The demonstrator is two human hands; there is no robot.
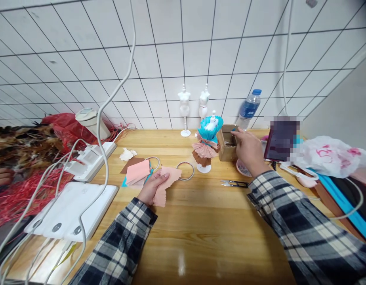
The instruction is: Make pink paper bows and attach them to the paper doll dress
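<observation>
My left hand [155,186] is closed on a peach-pink fabric piece [168,177] with zigzag-cut edges, thumb on top. My right hand [250,148] reaches to a small open cardboard box [227,153], its fingers bent together at the box's right rim. What those fingertips hold, if anything, is hidden. Left of the box stands a mini dress form [203,169] wearing blue, pink and brown frilled layers. A metal ring [186,179] lies beside the pink piece. Left of my left hand is a stack of pink, brown and blue fabric pieces [137,173], with another ring [156,159] beside it.
Thread snips [235,183] and a small dish [244,169] lie near my right wrist. Two bare white dress forms [184,103] and a water bottle [250,109] stand by the tiled wall. Left are a power strip [90,160], cables and a white charger box [73,206]. Another person's hand [1,178] shows far left.
</observation>
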